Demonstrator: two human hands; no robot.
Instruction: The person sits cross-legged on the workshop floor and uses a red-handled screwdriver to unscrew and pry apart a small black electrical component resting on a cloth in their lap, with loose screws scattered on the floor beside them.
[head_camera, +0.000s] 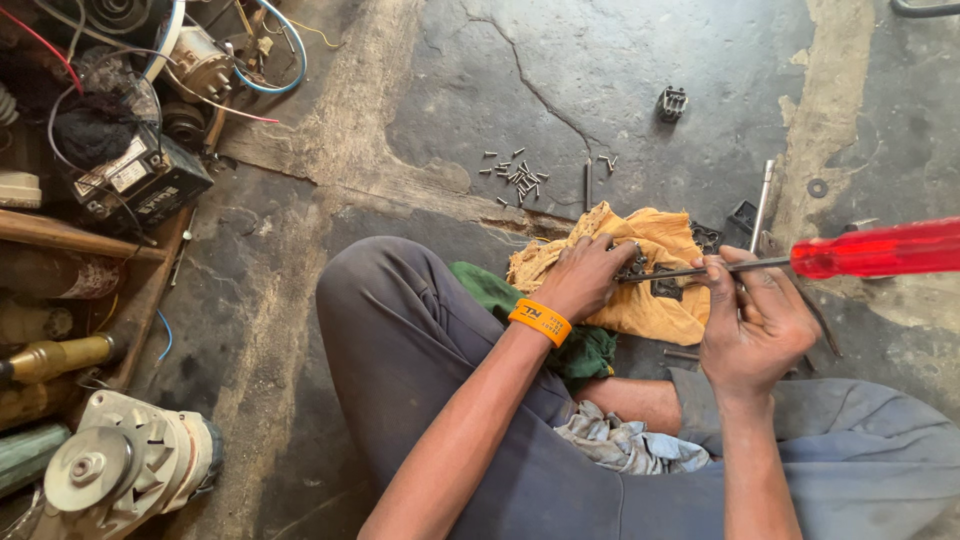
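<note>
I sit on a cracked concrete floor with my knees bent. My left hand (585, 275), with an orange wristband, presses a small dark metal part (633, 267) onto a yellow cloth (655, 300). My right hand (752, 318) grips the steel shaft of a screwdriver with a red translucent handle (880, 250); its tip points left into the metal part. A green cloth (580, 350) lies under the yellow one, beside my leg.
Several small screws or pins (522, 176) lie scattered beyond the cloth, with a small metal part (672, 102) farther off and a metal rod (763, 200) at right. At left sit an alternator (125, 465), a black battery-like box (140, 180), wires and other clutter.
</note>
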